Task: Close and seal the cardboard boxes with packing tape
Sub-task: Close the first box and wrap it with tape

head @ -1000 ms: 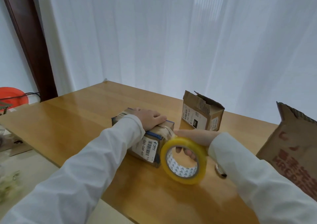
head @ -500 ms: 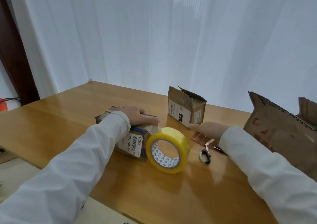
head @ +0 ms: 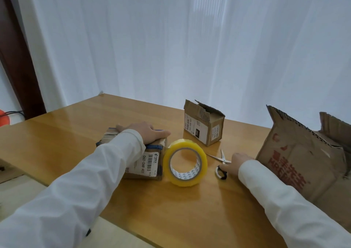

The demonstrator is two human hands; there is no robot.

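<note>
Head view: right hand (head: 234, 163) covers scissors (head: 220, 157) handles.

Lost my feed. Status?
Left hand flat on box. Right hand on scissors. Tape roll standing free. Nothing blocking.

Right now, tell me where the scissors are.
In the head view, the scissors lie on the table, right of the tape roll, under the right hand.

wooden table (head: 72, 134), boxes (head: 204, 128), tape roll (head: 185, 162), scissors (head: 221, 157)
</note>
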